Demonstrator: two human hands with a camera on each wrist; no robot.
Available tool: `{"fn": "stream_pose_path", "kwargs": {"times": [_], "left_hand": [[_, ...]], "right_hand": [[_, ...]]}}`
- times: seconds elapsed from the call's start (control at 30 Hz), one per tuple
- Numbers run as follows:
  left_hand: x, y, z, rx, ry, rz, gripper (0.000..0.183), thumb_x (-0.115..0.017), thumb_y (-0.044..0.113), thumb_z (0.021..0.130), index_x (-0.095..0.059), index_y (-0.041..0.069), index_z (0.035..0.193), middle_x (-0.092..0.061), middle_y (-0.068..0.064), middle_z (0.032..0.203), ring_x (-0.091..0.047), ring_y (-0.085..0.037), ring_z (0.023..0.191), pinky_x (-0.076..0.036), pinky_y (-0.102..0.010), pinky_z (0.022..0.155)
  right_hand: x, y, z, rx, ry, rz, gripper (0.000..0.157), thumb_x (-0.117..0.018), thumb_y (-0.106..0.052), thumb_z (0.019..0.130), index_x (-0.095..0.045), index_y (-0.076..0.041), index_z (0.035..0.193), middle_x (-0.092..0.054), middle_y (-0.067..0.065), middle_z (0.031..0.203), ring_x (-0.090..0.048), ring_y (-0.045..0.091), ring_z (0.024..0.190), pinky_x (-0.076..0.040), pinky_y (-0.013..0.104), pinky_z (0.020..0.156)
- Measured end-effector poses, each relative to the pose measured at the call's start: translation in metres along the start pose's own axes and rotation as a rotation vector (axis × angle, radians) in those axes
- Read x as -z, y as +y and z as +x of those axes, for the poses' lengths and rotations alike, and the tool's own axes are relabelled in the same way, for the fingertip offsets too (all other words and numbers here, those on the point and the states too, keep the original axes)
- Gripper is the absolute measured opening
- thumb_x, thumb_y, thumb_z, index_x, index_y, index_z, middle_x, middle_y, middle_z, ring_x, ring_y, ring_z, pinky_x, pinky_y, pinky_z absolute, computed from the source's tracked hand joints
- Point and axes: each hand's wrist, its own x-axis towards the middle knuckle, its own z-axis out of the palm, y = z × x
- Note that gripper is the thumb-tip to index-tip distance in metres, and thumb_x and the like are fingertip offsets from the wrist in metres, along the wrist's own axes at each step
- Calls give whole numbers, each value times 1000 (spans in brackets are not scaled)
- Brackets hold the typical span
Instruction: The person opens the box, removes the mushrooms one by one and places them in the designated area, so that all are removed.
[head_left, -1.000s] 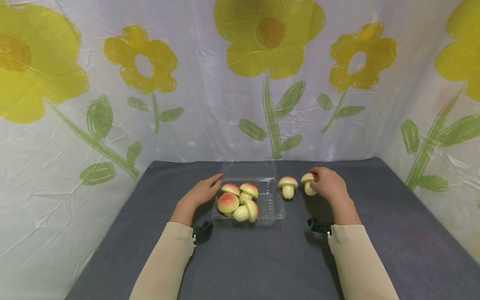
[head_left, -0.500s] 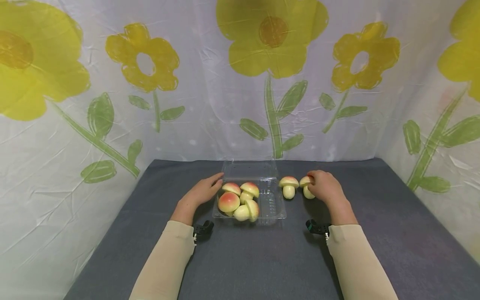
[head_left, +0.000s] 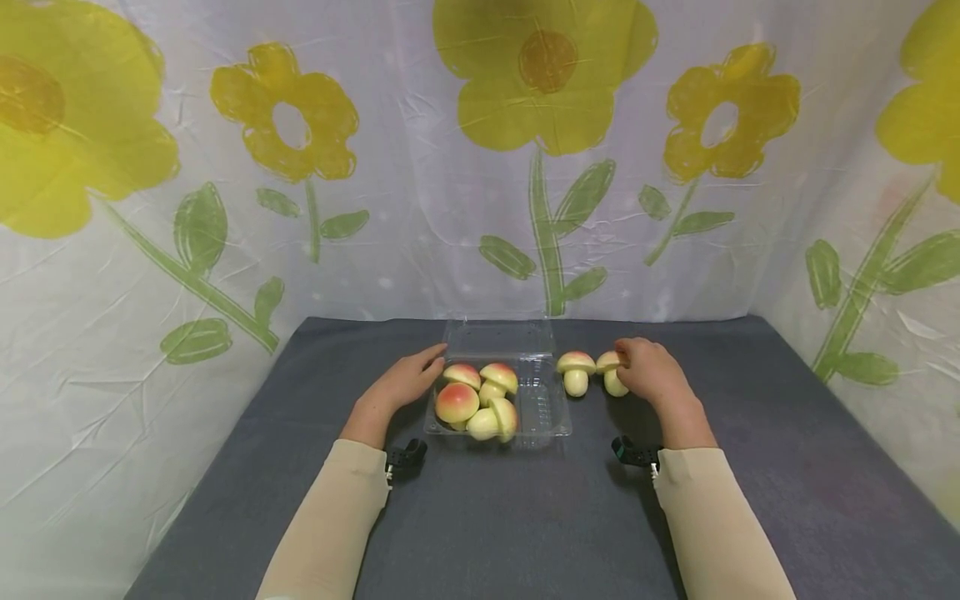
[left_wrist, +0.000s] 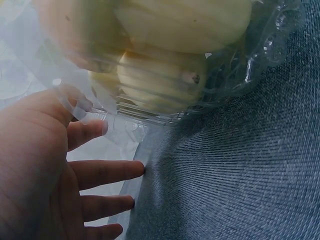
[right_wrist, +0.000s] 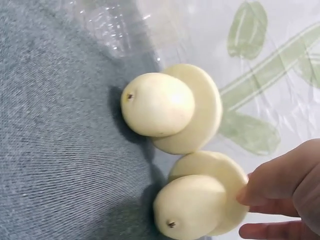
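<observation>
My right hand (head_left: 656,371) pinches the cap of a toy mushroom (right_wrist: 192,205), thumb and fingertips at its edge. The mushroom is pale yellow with a reddish cap top, and in the right wrist view its cap meets that of a second toy mushroom (right_wrist: 160,105). Both lie on the cloth right of a clear plastic box (head_left: 551,408). At the box's left side is my left hand (head_left: 401,386); in the left wrist view its thumb lies against the plastic wall and the other fingers stretch out straight. Several more toy mushrooms (head_left: 457,403) fill the box's left half.
The box's clear lid (head_left: 498,337) is folded back toward the rear. A dark grey cloth (head_left: 510,517) covers the table. White curtains (head_left: 405,208) with yellow flowers enclose the back and sides. Each wrist wears a black strap (head_left: 637,452).
My right hand has slid its toy mushroom left, closing the gap to the second one. My left hand stays at the box's left side.
</observation>
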Motion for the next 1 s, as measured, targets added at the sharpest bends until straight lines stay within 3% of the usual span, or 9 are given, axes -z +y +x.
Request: {"fn": "stream_pose_path", "kwargs": {"times": [0.23, 0.53, 0.73, 1.0], "left_hand": [[0, 0, 0, 2, -2, 1, 59, -38, 45, 112, -29, 19, 165, -37, -14, 163, -37, -39, 147, -33, -61, 117], [-1, -1, 0, 1, -1, 6, 60, -37, 46, 112, -29, 20, 165, -36, -13, 163, -36, -38, 147, -32, -61, 117], [-1, -2, 1, -1, 0, 7, 60, -36, 47, 112, -29, 19, 165, -36, -14, 163, -36, -39, 147, -32, -61, 117], [-2, -2, 0, 3, 4, 5, 59, -38, 44, 112, -29, 19, 165, -37, -14, 163, -36, -39, 147, -32, -61, 117]], "right_hand": [[13, -10, -5, 14, 31, 10, 47, -55, -14, 104, -52, 7, 146, -48, 33, 146, -44, 56, 132, -40, 69, 104], [33, -31, -17, 38, 43, 28, 57, -59, -18, 103, -43, 3, 153, -39, 32, 154, -35, 55, 138, -36, 70, 107], [37, -54, -23, 104, 70, 20, 56, -60, -17, 102, -45, 2, 153, -43, 29, 153, -40, 50, 139, -39, 66, 108], [27, -84, -28, 244, 88, -18, 55, -65, -15, 100, -49, 0, 150, -47, 24, 151, -49, 47, 133, -47, 62, 101]]}}
